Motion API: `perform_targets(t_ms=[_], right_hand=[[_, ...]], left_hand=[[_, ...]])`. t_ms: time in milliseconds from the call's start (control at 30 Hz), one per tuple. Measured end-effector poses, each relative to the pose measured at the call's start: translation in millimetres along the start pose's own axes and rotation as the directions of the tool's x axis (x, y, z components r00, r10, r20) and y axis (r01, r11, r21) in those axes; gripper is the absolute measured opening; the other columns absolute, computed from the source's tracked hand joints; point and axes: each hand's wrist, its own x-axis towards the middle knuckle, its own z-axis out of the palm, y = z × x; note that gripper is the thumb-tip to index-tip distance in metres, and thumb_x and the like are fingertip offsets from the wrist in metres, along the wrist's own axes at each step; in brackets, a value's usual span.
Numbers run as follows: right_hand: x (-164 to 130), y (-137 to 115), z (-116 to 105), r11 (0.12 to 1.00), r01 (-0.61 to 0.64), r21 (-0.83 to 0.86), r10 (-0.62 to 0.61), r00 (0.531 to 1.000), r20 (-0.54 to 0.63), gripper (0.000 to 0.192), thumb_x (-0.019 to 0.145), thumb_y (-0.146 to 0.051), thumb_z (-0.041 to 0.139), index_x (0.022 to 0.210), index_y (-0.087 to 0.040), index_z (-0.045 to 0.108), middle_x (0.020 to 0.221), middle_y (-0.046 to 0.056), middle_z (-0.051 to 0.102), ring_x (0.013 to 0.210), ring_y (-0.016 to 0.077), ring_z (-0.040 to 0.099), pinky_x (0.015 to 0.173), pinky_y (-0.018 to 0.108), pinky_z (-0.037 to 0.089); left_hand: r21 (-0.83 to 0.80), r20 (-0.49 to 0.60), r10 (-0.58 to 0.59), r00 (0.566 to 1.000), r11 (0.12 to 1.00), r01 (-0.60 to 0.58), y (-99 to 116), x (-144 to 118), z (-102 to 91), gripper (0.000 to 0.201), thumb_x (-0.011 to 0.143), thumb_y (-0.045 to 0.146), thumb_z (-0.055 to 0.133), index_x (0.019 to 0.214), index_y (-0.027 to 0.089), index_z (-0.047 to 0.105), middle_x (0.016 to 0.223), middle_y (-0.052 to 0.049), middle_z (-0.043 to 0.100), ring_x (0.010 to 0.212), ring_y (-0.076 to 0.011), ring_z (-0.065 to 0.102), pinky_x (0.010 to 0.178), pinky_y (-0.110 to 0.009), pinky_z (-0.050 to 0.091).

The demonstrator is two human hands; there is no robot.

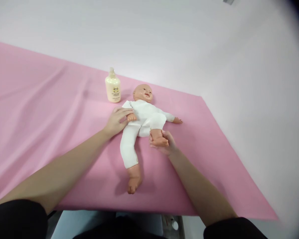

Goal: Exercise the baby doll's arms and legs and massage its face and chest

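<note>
A baby doll (142,116) in a white bodysuit lies on its back on a pink sheet (52,126), head toward the wall. My left hand (116,121) rests against the doll's side, its fingers around the doll's small hand. My right hand (164,143) grips the doll's foot, and that leg is bent up toward the body. The doll's other leg lies straight, pointing at me. Its far arm is stretched out on the sheet.
A cream lotion bottle (113,86) stands upright on the sheet just left of the doll's head. A white wall runs behind and to the right. The sheet's near edge (139,209) hangs in front of me, with floor below it.
</note>
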Motion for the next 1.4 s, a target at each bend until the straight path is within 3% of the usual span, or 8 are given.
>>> perform_targets(t_ms=[167,267,433,800,900,1100,1267,1400], right_hand=[[-2.4,-0.8,11.4,0.994,0.013,-0.107,-0.019,0.999,-0.051,0.032,0.082,-0.045,0.052,0.091,-0.017,0.063,0.080,0.006,0.065,0.073,0.0155,0.059,0.068,0.027,0.046],[-6.7,4.2,5.2,0.988,-0.048,-0.148,0.072,0.985,0.157,0.044,0.070,-0.053,0.065,0.094,-0.016,0.063,0.081,0.006,0.067,0.071,0.0165,0.060,0.065,0.028,0.046],[-11.8,10.3,-9.1,0.942,-0.212,-0.259,0.307,0.856,0.416,0.058,0.057,-0.059,0.074,0.090,-0.013,0.062,0.075,0.006,0.068,0.068,0.0173,0.061,0.068,0.031,0.048],[-14.4,-2.1,-2.1,0.730,-0.323,-0.603,0.509,0.845,0.163,0.047,0.058,-0.042,0.083,0.091,-0.013,0.069,0.085,0.003,0.069,0.085,0.0181,0.062,0.085,0.033,0.047],[-12.5,3.1,-3.4,0.819,-0.289,-0.496,0.474,0.827,0.301,0.052,0.056,-0.045,0.083,0.092,-0.013,0.066,0.089,0.007,0.070,0.085,0.0203,0.064,0.083,0.033,0.048],[-6.2,7.5,-0.5,0.985,-0.162,-0.060,0.166,0.791,0.588,0.055,0.062,-0.055,0.073,0.094,-0.012,0.060,0.085,0.011,0.070,0.077,0.0219,0.066,0.070,0.032,0.050],[-2.1,-2.4,-1.0,0.980,-0.074,0.183,0.027,0.968,0.251,0.046,0.070,-0.051,0.065,0.095,-0.013,0.059,0.085,0.007,0.068,0.076,0.0163,0.064,0.069,0.027,0.051],[0.1,-7.6,2.9,0.972,-0.071,0.224,0.077,0.997,-0.019,0.035,0.086,-0.044,0.049,0.096,-0.012,0.058,0.080,0.004,0.066,0.072,0.0128,0.063,0.064,0.023,0.053]], left_hand=[[-0.014,-0.023,-0.027,0.999,1.000,0.027,0.1,0.5,0.5,0.029,0.083,0.031,0.058,0.109,0.023,0.066,0.115,-0.005,0.069,0.108,-0.0225,0.059,0.101,-0.041,0.038],[-0.109,-0.125,-0.184,0.975,0.979,0.170,-0.3,0.6,-0.2,0.032,0.079,0.030,0.063,0.109,0.023,0.065,0.112,-0.004,0.068,0.106,-0.0224,0.059,0.096,-0.038,0.042],[-0.421,-0.266,-0.482,0.835,0.837,0.349,-19.8,4.9,0.8,0.034,0.075,0.027,0.068,0.107,0.023,0.061,0.106,-0.002,0.066,0.096,-0.0185,0.061,0.082,-0.030,0.048],[-0.678,-0.325,-0.642,0.694,0.670,0.303,-37.1,13.1,-5.3,0.030,0.077,0.026,0.072,0.100,0.017,0.054,0.107,-0.005,0.062,0.093,-0.0129,0.056,0.084,-0.029,0.046],[-0.609,-0.345,-0.599,0.722,0.728,0.313,-38.6,11.1,-1.5,0.028,0.077,0.026,0.070,0.098,0.017,0.055,0.101,-0.004,0.063,0.089,-0.0133,0.057,0.082,-0.029,0.046],[-0.269,-0.282,-0.338,0.898,0.926,0.264,-14.6,1.7,0.4,0.033,0.078,0.026,0.063,0.110,0.022,0.061,0.109,-0.003,0.065,0.100,-0.0192,0.059,0.089,-0.033,0.046],[-0.014,-0.037,-0.006,0.999,1.000,0.006,0.5,-0.3,-2.8,0.029,0.083,0.031,0.059,0.110,0.023,0.066,0.115,-0.005,0.068,0.108,-0.0224,0.059,0.101,-0.040,0.038],[0.043,0.082,0.062,0.995,0.997,-0.065,-2.2,1.5,-2.2,0.027,0.086,0.031,0.054,0.108,0.023,0.068,0.118,-0.006,0.068,0.110,-0.0227,0.059,0.100,-0.042,0.038]])
